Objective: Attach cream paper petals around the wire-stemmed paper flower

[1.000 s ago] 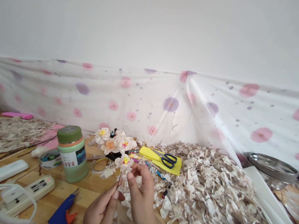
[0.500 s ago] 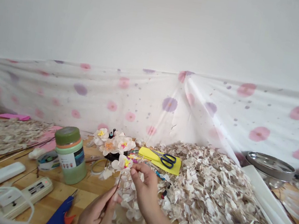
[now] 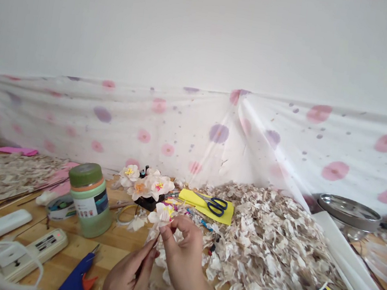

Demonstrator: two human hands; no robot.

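Between my hands is an artificial flower [image 3: 161, 214] with white petals and a yellow and pink centre, on a thin dark stem. My left hand [image 3: 131, 271] pinches that stem from below. Thumb and fingertips of my right hand [image 3: 181, 250] are closed on the flower's petals at its right side. Behind it stand several finished-looking white flowers [image 3: 147, 184] with pink, orange and yellow centres. Loose pale petals lie under my hands, over a clear plastic box that is partly hidden.
A large petal heap [image 3: 266, 243] spreads to the right. Scissors [image 3: 215, 205] rest on yellow paper [image 3: 189, 197]. On the left are a green-lidded jar [image 3: 89, 204], a blue glue gun [image 3: 79, 276], a power strip [image 3: 41, 250] and a tape roll [image 3: 60, 207]. A metal bowl [image 3: 348, 214] stands far right.
The flower has tipped over to the left, its centre less visible. My right hand has lowered slightly and its fingertips have come closer to my left hand.
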